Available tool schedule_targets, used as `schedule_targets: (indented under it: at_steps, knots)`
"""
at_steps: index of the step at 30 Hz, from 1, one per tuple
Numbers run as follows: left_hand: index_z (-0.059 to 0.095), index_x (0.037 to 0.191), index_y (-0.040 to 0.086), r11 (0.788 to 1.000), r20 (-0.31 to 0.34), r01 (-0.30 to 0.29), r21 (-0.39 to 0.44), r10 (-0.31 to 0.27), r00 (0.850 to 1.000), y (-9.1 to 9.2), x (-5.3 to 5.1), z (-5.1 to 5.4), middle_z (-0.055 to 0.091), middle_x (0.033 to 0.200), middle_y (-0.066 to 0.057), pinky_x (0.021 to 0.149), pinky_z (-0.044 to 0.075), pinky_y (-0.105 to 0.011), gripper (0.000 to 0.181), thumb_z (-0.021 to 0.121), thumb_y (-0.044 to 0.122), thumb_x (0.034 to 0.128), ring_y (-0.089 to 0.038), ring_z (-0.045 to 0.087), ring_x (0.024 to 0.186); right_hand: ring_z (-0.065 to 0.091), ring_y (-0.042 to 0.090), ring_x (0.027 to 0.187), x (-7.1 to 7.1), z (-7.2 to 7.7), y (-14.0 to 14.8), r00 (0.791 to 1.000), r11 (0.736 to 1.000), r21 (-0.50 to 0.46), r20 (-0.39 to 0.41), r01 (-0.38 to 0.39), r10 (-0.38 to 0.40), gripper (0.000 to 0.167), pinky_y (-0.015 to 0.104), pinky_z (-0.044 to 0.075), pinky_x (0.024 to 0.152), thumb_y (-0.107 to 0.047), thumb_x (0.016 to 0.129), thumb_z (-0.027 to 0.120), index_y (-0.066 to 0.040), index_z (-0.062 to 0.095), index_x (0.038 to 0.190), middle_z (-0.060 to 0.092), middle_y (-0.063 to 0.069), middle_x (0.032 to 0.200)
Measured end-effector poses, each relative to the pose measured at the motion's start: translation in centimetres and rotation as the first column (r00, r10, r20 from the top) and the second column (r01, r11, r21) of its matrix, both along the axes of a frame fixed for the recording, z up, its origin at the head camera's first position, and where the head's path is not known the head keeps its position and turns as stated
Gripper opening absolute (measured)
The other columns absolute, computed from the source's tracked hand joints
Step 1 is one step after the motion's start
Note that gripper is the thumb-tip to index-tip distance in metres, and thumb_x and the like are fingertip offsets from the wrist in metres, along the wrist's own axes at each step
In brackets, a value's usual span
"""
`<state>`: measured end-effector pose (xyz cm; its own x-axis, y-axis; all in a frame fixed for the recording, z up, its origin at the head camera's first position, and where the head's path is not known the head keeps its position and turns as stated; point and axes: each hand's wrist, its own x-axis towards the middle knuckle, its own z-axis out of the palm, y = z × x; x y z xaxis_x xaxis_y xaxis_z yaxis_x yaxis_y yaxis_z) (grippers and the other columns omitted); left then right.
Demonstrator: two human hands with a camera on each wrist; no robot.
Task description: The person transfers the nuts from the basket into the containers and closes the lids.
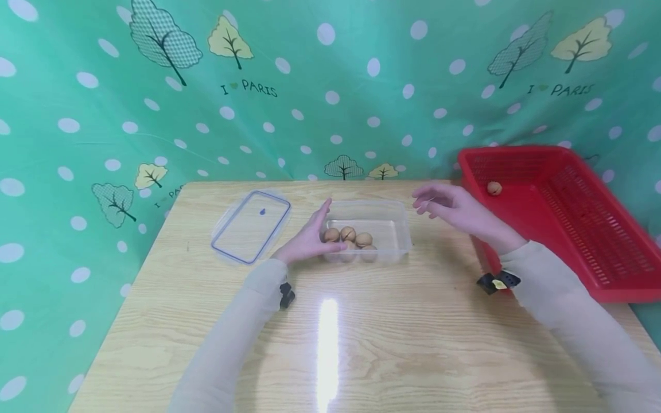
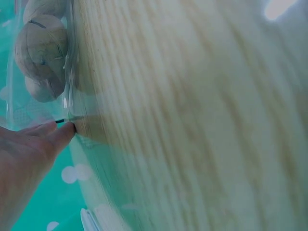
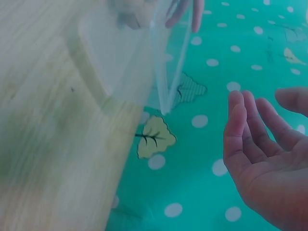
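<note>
A clear plastic container (image 1: 395,232) stands on the table, with several walnuts (image 1: 364,239) gathered at its left end. My left hand (image 1: 310,236) holds that end, thumb along the near side and fingers toward the far corner. In the left wrist view, walnuts (image 2: 42,48) show through the container wall, beside the fingers (image 2: 62,134). My right hand (image 1: 451,209) hovers between the container and a red basket (image 1: 547,241), its fingers loosely bent and nothing in them. The right wrist view shows this hand (image 3: 269,159) apart from the container (image 3: 120,62). One walnut (image 1: 494,188) lies in the basket.
A clear lid with a blue seal (image 1: 251,226) lies left of the container. The wooden table (image 1: 403,332) carries a bright light reflection at its front. Behind it hangs a green dotted cloth (image 1: 351,69). The basket's tall rim borders the right side.
</note>
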<state>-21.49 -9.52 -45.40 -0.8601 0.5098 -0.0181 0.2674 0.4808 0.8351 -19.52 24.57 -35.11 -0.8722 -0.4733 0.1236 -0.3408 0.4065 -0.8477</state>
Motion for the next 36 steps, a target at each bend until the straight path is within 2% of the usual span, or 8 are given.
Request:
schedule_targets:
  at_steps: [4,8,15,24,29,36]
  knots:
    - [-0.008,0.155,0.032,1.0,0.01,0.004,0.019,-0.005,1.0,-0.1,0.1,0.0,0.005,0.161,-0.006,0.11,0.016,-0.057,0.118,0.08,0.045,0.0763,-0.029,0.011,0.144,0.063,0.02,0.095,0.0,0.7,0.6,0.998,0.998,0.013,0.024,0.054,-0.054,0.031,0.024,0.053,0.076,-0.008,0.098,0.056,0.004,0.055,0.127,0.063,0.02,0.111]
    - [-0.008,0.154,0.033,0.999,0.013,0.012,0.034,-0.013,1.0,-0.1,0.1,-0.1,0.001,0.161,-0.001,0.112,0.014,-0.056,0.117,0.079,0.045,0.0772,-0.025,0.008,0.145,0.063,0.019,0.095,-0.2,1.4,1.4,0.994,0.992,0.065,0.026,0.105,-0.107,0.033,0.023,0.053,0.077,-0.012,0.097,0.059,0.002,0.055,0.127,0.063,0.017,0.113]
    - [-0.009,0.155,0.03,0.999,0.01,0.004,0.032,-0.004,1.0,-0.1,0.2,-0.1,0.005,0.16,-0.011,0.11,0.017,-0.059,0.119,0.08,0.042,0.077,-0.032,0.012,0.144,0.06,0.014,0.095,-0.9,2.2,3.2,0.985,0.967,0.203,0.041,0.157,-0.169,0.037,0.02,0.052,0.075,-0.021,0.097,0.06,-0.006,0.054,0.13,0.062,0.012,0.115]
    - [-0.009,0.155,0.03,1.0,0.007,-0.007,-0.007,0.007,1.0,-0.2,0.1,0.0,0.009,0.159,-0.013,0.109,0.017,-0.06,0.119,0.08,0.044,0.0763,-0.034,0.016,0.143,0.062,0.014,0.094,-1.7,3.0,5.4,0.978,0.954,0.23,0.031,0.193,-0.205,0.037,0.019,0.052,0.076,-0.024,0.097,0.06,-0.006,0.055,0.129,0.062,0.014,0.116]
    - [-0.009,0.155,0.033,1.0,0.015,-0.016,-0.006,0.016,1.0,-0.2,0.1,0.1,0.009,0.159,-0.012,0.109,0.017,-0.061,0.119,0.08,0.045,0.0759,-0.036,0.015,0.142,0.06,0.02,0.098,-2.4,2.6,7.1,0.969,0.942,0.241,0.022,0.234,-0.246,0.042,0.021,0.053,0.076,-0.025,0.096,0.062,-0.006,0.053,0.132,0.06,0.013,0.119]
    - [-0.008,0.154,0.034,1.0,0.021,-0.014,0.002,0.014,1.0,-0.1,0.0,0.0,0.01,0.159,-0.011,0.108,0.018,-0.061,0.119,0.08,0.043,0.0757,-0.036,0.017,0.142,0.06,0.014,0.093,-3.2,1.2,9.4,0.951,0.926,0.241,0.033,0.292,-0.308,0.043,0.02,0.053,0.073,-0.027,0.097,0.06,-0.003,0.051,0.132,0.059,0.016,0.118]
